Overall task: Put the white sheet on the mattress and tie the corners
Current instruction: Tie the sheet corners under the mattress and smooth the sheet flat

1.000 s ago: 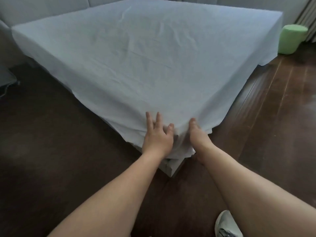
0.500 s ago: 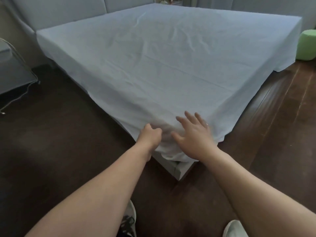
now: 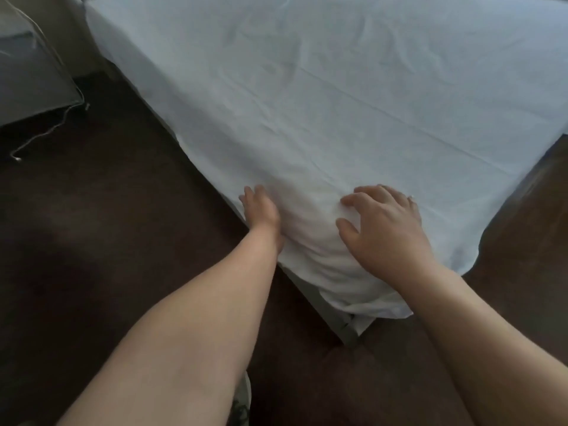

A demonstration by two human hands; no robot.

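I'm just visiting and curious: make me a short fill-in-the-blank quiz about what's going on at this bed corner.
1. The sheet spread over the bed is ____ in colour.
2. The right hand rests on the sheet with its fingers ____.
3. The left hand touches the sheet on the ____ side of the near corner.
4. A thin cable lies on the dark ____ left of the bed.

Missing words: white; spread; left; floor

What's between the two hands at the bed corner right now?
In the head view, only bunched white sheet over the mattress corner lies between the left hand and the right hand; nothing else.
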